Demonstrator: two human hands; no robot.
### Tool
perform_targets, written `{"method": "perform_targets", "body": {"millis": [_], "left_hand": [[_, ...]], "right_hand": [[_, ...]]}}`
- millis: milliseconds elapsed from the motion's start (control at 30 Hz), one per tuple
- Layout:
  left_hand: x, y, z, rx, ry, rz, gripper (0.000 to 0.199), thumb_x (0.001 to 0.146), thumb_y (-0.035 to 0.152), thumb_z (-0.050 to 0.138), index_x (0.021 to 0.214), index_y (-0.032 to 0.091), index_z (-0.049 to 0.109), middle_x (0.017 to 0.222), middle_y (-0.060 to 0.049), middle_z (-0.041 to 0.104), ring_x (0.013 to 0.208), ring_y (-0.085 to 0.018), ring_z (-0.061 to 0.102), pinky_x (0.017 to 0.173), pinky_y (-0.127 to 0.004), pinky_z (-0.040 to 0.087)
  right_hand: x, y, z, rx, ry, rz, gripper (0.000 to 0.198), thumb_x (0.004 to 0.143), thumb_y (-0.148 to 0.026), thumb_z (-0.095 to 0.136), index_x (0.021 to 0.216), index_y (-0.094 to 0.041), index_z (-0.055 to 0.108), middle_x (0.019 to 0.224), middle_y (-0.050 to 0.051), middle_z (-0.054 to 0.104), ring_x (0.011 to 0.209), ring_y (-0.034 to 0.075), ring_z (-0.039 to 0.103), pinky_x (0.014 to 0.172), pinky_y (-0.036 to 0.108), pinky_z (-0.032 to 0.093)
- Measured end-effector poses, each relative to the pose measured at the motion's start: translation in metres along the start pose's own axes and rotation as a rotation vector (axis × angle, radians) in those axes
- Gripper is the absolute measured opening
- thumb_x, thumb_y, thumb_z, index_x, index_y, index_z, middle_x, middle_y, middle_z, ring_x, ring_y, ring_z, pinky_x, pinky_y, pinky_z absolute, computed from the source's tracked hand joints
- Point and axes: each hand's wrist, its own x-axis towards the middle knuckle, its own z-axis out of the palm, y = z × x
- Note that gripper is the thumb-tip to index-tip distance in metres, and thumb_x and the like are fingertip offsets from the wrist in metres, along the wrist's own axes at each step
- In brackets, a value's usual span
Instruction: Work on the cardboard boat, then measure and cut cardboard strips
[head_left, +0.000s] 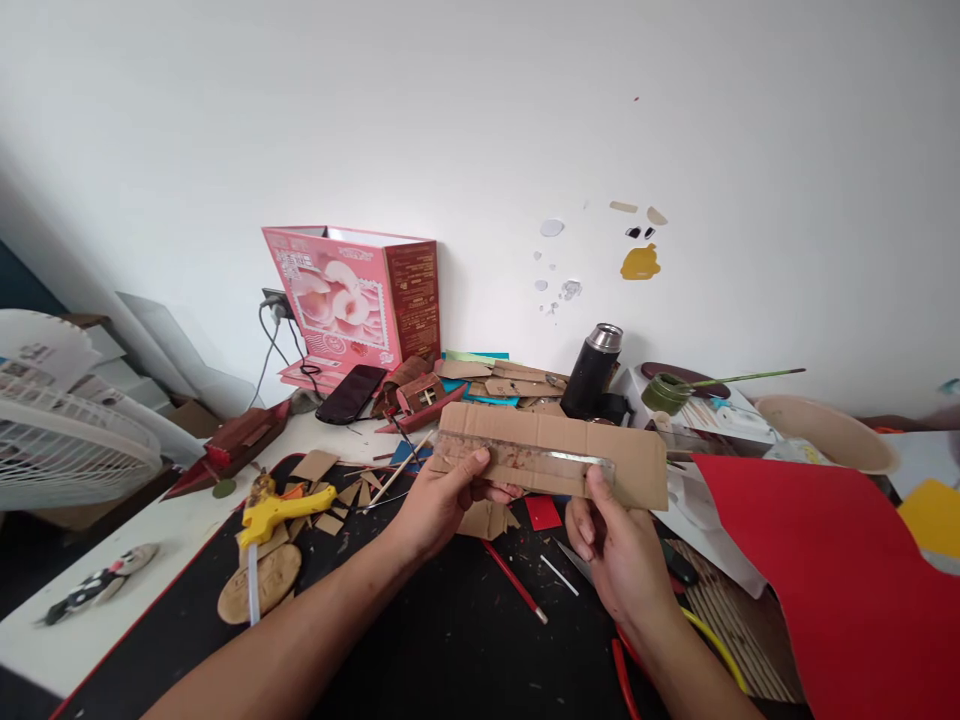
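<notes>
Both hands hold up a long rectangular piece of cardboard [637, 465] over the black mat [450, 640]. A worn metal ruler [536, 457] lies flat along the cardboard's face. My left hand [450, 490] grips the left part, its thumb pressing on the ruler and its fingers behind and under the cardboard. At the ruler's right end my right hand [611, 540] pinches ruler and cardboard together with thumb on top. Below them on the mat are a red pencil [516, 582], a thin white stick [559, 575], a small red square [542, 512] and partly hidden scissors [574, 560].
A yellow glue gun [285, 512] rests at left among cardboard scraps. Model boats [240, 440], a phone [351, 394], a pink box [337, 300] and a black thermos [592, 372] stand behind. Red sheet material [840, 580] lies at right; a white fan [67, 420] is far left.
</notes>
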Motion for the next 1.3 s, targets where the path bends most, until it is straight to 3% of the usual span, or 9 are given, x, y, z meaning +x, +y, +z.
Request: {"method": "perform_targets", "body": {"millis": [167,567,700,867,1067,1300], "left_hand": [[0.0029,-0.0001,-0.0024,-0.031,0.036,0.011,0.044,0.073,0.042,0.098,0.102,0.015,0.077,0.087,-0.009,0.084,0.069,-0.022,0.081,0.062,-0.026,0.066],[0.0055,-0.0001,-0.0102,0.004,0.1,0.039,0.043,0.073,0.034,0.098,0.105,0.014,0.077,0.099,-0.01,0.085,0.07,-0.022,0.081,0.06,-0.027,0.068],[0.0056,0.0021,-0.0098,-0.002,0.108,0.038,0.048,0.07,0.032,0.1,0.11,0.017,0.077,0.097,-0.007,0.084,0.069,-0.021,0.08,0.059,-0.026,0.068],[0.0056,0.0058,-0.0067,-0.014,0.13,0.035,0.044,0.064,0.031,0.103,0.097,0.017,0.078,0.09,-0.005,0.084,0.063,-0.02,0.078,0.06,-0.026,0.068],[0.0053,0.0065,-0.0055,-0.007,0.141,0.042,0.052,0.062,0.031,0.104,0.105,0.017,0.079,0.097,-0.007,0.084,0.066,-0.021,0.079,0.059,-0.026,0.069],[0.0068,0.0062,-0.0077,-0.025,0.152,0.063,0.049,0.062,0.031,0.104,0.102,0.018,0.08,0.089,-0.002,0.083,0.066,-0.02,0.079,0.059,-0.024,0.068]], "right_hand": [[0.0015,-0.0001,-0.0032,-0.009,-0.054,-0.001,0.071,0.091,-0.07,0.075,0.048,-0.02,0.047,0.045,-0.003,0.04,0.038,0.007,0.035,0.043,0.027,0.019],[0.0054,0.0054,-0.0034,0.015,-0.086,0.007,0.074,0.09,-0.074,0.071,0.045,-0.021,0.047,0.041,-0.005,0.038,0.034,0.006,0.033,0.041,0.026,0.014],[0.0045,0.005,-0.0026,0.042,-0.088,0.016,0.073,0.089,-0.073,0.073,0.046,-0.021,0.046,0.041,-0.006,0.037,0.034,0.006,0.034,0.04,0.025,0.015],[0.004,0.0032,-0.0019,0.034,-0.108,0.015,0.075,0.089,-0.074,0.073,0.044,-0.021,0.045,0.04,-0.006,0.037,0.034,0.006,0.034,0.04,0.025,0.016],[0.0052,0.0029,-0.0017,0.041,-0.099,0.024,0.074,0.088,-0.074,0.073,0.044,-0.021,0.046,0.041,-0.005,0.038,0.034,0.006,0.034,0.04,0.025,0.016],[0.0039,0.0024,-0.0025,0.023,-0.128,0.045,0.074,0.087,-0.077,0.073,0.045,-0.021,0.047,0.041,-0.005,0.039,0.034,0.006,0.034,0.04,0.024,0.016]]}}
